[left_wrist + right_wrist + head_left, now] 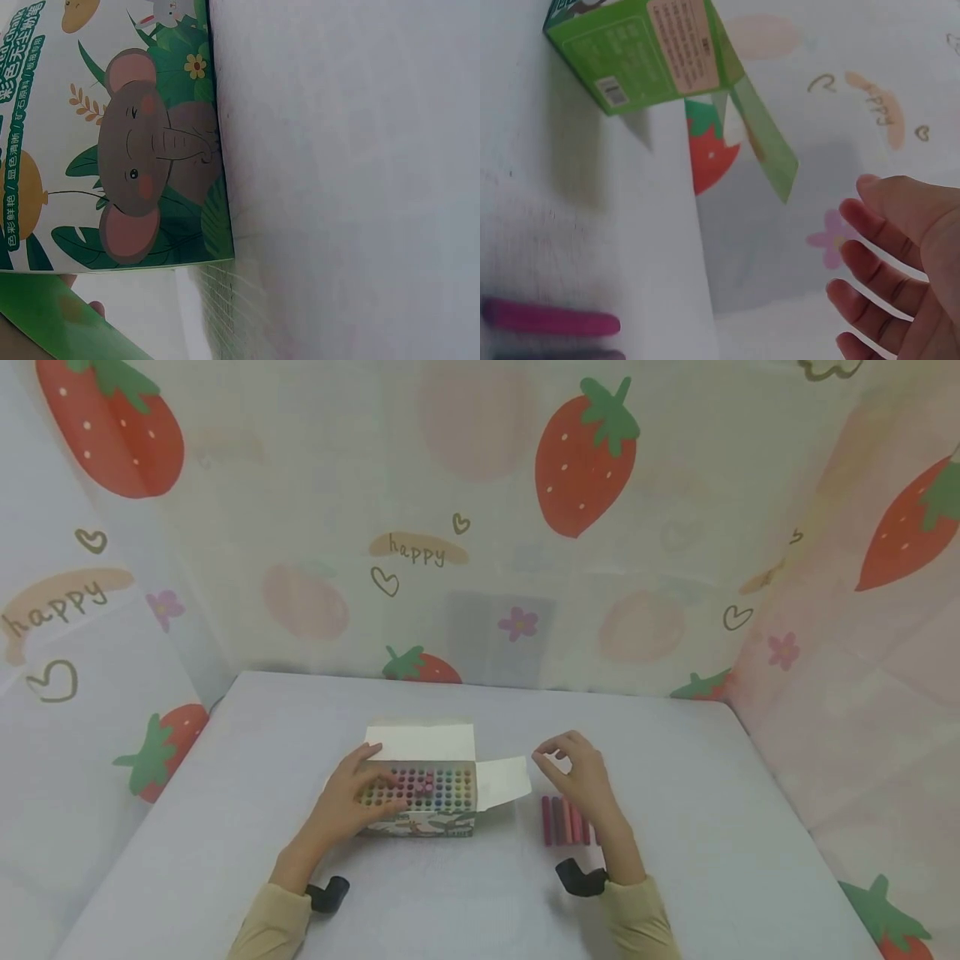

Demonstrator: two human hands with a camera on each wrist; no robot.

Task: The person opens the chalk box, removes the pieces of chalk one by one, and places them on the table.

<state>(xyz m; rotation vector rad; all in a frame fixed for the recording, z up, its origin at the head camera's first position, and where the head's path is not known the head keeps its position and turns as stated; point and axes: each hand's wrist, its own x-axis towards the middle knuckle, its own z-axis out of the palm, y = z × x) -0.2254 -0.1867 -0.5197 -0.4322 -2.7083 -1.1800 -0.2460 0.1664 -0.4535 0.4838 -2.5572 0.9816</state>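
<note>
A cardboard box of coloured chalk (444, 824) stands on the table with its flaps open, rows of chalk ends showing inside. Several pink chalk sticks (425, 786) rise above the others. My left hand (351, 795) lies over the box's left end, thumb near the front edge and fingers spread above the chalk; no stick shows clearly between them. An elephant picture on the box (135, 157) fills much of the left wrist view. To the right of the box, my right hand (583, 774) hovers with loosely bent, empty fingers. Pink, red and dark chalk sticks (557, 821) lie side by side below it.
The box's right flap (504, 782) sticks out towards the right hand, and its rear flap (422, 743) stands up. A white cloth covers the table (660, 760). Strawberry-printed curtains (487, 568) hang behind and at both sides.
</note>
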